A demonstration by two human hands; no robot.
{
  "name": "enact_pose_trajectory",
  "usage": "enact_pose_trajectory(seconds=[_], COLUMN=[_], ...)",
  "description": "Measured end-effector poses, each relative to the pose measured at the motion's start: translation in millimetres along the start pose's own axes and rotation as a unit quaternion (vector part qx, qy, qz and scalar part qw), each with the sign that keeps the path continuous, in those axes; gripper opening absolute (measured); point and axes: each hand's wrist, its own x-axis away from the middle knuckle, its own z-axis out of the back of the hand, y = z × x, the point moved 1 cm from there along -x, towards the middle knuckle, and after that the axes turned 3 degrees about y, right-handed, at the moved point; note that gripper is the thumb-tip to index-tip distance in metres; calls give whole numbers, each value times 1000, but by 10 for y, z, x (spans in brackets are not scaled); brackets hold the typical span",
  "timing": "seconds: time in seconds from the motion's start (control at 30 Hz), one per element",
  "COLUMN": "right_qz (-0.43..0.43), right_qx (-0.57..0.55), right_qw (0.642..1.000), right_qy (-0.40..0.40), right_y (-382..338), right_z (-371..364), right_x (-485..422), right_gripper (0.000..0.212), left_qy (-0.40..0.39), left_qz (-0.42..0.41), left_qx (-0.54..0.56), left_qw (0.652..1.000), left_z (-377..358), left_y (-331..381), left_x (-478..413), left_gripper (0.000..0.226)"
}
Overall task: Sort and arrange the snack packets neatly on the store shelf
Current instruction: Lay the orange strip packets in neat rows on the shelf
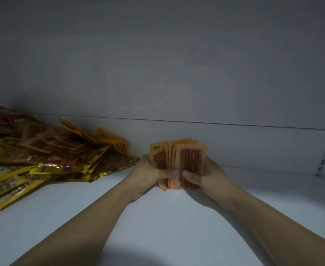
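Both hands, left hand (151, 170) and right hand (205, 174), grip an upright stack of orange snack packets (179, 162) (fanned) on the white shelf (157, 217). Loose packet pile (48, 152) lies far left.

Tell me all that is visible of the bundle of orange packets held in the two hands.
The bundle of orange packets is a fanned stack of small flat sachets, orange with a brown striped picture in front, glossy like plastic film. It stands upright; its lower edges seem to rest on the white shelf. The left hand and right hand grip its sides, thumbs pressed on the front.
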Motion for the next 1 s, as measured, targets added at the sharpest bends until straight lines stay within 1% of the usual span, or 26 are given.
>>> enact_pose_trajectory(seconds=[0.07, 0.17, 0.23, 0.33, 0.43, 0.47, 0.57, 0.6, 0.7, 0.77, 0.87, 0.93, 1.0], right_qz=[3, 8, 11, 6, -27, -37, -60, -66, -75, -77, -79, -83, -92], right_qx=[-5, 34, 49, 29, -25, -46, -106, -119, -121, -117, -133, -146, -160], right_qw=[1000, 998, 996, 994, 995, 995, 992, 990, 989, 989, 985, 983, 981], right_qy=[-2, 51, 77, 103, 90, 75, 33, 29, 39, 56, 79, 74, 63], right_y=[5, 16, 39, 55, 63, 65, 67, 62, 48, 56, 29, 21, 15], right_z=[4, -2, 17, 62, 42, 30, 12, 12, 26, 56, 121, 125, 105], right_x=[2, -3, -24, -49, -28, -18, -2, 1, 13, 13, 30, 41, 50], right_gripper=[27, 22, 21, 20, 20, 25, 50, 53, 44, 37, 32, 33, 34], left_qy=[-34, -73, -72, -37, -12, -10, -14, -19, -41, -39, -11, -10, -40], left_qz=[24, 44, 36, 19, 12, 7, 0, 4, 21, 24, 23, 24, 24], left_qx=[12, 1, -28, -34, -41, -44, -37, -35, -43, -37, -28, -24, -15], left_qw=[999, 996, 996, 999, 999, 999, 999, 999, 998, 998, 999, 999, 999], left_z=[20, 45, 46, 48, 71, 78, 101, 110, 127, 138, 142, 129, 83], left_y=[-15, -17, -21, -44, -65, -65, -52, -44, -17, -17, -27, -37, -34], left_x=[-4, -27, -67, -114, -113, -110, -90, -76, -43, -38, -34, -22, -4], left_gripper=[45, 52, 57, 50, 44, 43, 42, 45, 54, 48, 34, 33, 41])
